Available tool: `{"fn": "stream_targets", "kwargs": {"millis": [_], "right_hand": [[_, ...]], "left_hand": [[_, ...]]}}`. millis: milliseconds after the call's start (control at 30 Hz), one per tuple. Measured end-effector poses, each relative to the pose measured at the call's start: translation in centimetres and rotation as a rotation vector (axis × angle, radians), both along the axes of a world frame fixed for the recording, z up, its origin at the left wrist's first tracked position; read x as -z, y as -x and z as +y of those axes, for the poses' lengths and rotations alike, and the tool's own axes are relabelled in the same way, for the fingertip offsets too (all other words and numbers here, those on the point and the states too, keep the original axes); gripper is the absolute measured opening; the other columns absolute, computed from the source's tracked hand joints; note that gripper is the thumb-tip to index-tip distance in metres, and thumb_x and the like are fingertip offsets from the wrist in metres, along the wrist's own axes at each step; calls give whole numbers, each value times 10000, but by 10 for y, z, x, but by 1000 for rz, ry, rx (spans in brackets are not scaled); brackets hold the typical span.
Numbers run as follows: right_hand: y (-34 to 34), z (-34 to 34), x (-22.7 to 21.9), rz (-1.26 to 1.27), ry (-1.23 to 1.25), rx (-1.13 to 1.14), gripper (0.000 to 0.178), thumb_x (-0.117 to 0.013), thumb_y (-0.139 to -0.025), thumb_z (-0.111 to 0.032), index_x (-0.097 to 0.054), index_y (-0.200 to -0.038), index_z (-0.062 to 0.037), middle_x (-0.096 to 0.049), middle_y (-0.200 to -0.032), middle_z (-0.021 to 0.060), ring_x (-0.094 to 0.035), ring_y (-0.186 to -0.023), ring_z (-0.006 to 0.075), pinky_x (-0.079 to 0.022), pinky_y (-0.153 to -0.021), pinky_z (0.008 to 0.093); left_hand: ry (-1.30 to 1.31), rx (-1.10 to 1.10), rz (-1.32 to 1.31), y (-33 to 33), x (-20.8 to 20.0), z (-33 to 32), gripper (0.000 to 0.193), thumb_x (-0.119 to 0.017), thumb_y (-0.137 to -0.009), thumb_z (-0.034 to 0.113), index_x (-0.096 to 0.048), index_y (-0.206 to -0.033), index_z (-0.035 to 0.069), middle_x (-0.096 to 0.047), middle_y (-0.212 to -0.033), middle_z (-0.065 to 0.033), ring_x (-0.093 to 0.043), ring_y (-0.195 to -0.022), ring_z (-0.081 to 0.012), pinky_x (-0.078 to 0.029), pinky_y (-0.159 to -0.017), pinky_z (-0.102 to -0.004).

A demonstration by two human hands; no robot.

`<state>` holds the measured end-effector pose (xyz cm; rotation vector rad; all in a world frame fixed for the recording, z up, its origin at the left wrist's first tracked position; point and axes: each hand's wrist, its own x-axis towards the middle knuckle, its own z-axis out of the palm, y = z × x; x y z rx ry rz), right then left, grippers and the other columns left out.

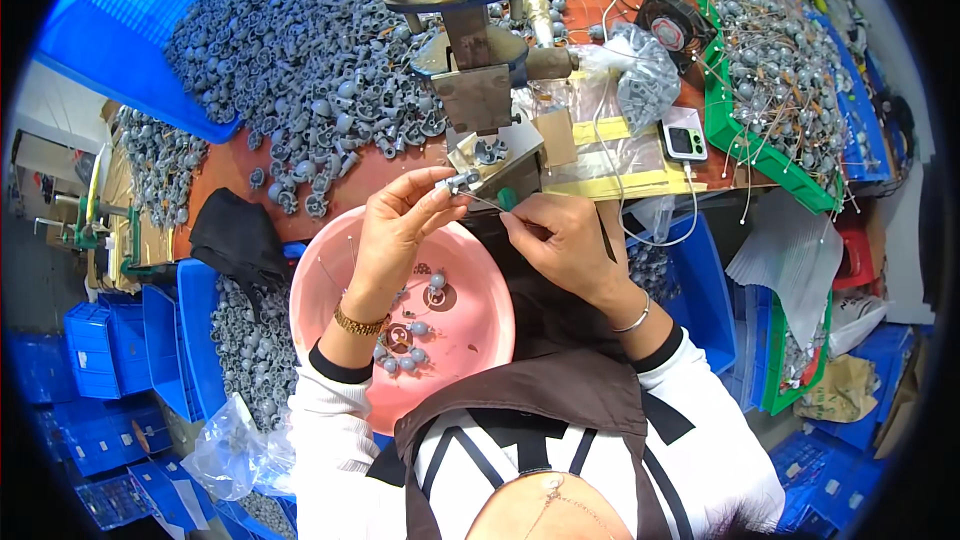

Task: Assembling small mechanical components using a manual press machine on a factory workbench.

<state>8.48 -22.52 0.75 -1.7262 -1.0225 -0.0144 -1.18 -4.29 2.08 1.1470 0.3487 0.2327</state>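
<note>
My left hand (400, 220) is raised over the pink basin, pinching a small grey plastic fitting (458, 183) between thumb and fingertips. Facing it, my right hand (560, 238) is closed around a thin rod (485, 202) that reaches to the fitting. A green piece (507, 198) shows at the right fingertips; whether it belongs to the rod I cannot tell. Just beyond both hands stands a metal press (485, 95), with another grey part (490, 151) lying under its ram. In the pink basin (480, 290) below lie several grey pieces, some with wires.
A large heap of grey fittings (300, 50) covers the table's far left, beside a blue crate (120, 50). At right are a green-rimmed tray (740, 140) of wired parts, a small fan (672, 25) and a white cabled device (685, 140). A black cloth (235, 235) hangs at the left edge.
</note>
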Motion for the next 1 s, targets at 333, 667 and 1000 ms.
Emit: {"fn": "stream_targets", "kwargs": {"millis": [333,667,1000], "right_hand": [[2,-2,-3,-150,18,15,75,-686,-737,-12,-625,-698,7,-565,-582,92,-526,-458,201,-404,-446,309],[-11,-2,-8,1053,-26,-275,224,-506,-968,-212,-633,-950,-29,-615,-661,33,-509,-496,59,-349,-422,183],[-31,7,30,689,-215,27,104,-568,-929,-124,-566,-958,-25,-585,-726,11,-528,-593,55,-439,-549,193]], "left_hand": [[-97,-11,61,1,-1,-4,208,-581,-921,95,-608,-1085,-31,-659,-952,-94,-671,-806,-154,-569,-735,-259],[-1198,40,-302,-3,-11,-32,345,-645,-810,4,-657,-1144,94,-518,-814,-81,-526,-669,-182,-442,-582,-279],[-430,-622,-353,-15,-10,-46,442,-575,-932,132,-449,-1342,26,-624,-1068,-161,-626,-895,-172,-517,-765,-277]]}}
